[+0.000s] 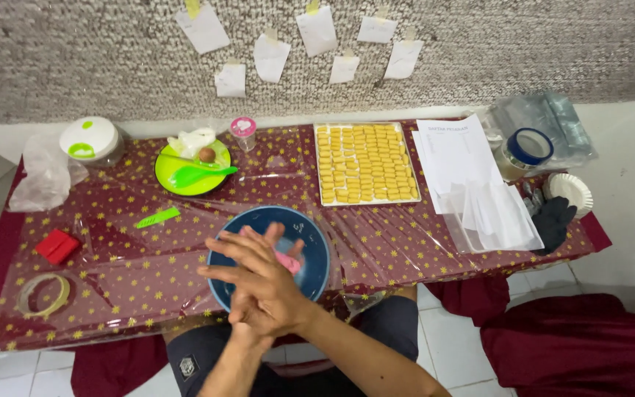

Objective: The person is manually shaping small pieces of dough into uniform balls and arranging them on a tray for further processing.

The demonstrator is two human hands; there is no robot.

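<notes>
Both hands, left hand point(248, 261) and right hand point(273, 298), press flat palm to palm with fingers stretched, gripping nothing that shows, over the near rim of a blue bowl point(316, 254) holding a pink lump point(288, 262). Beyond the bowl, a tray of yellow pastries point(365, 163) sits far right and a green plate point(174, 176) far left on the starred tablecloth point(112, 250).

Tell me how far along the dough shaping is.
Done: the tray is filled with rows of small yellow pieces. In hand: the left hand and right hand are pressed palm to palm over the blue bowl. Left: a pink dough lump lies in that bowl.
</notes>
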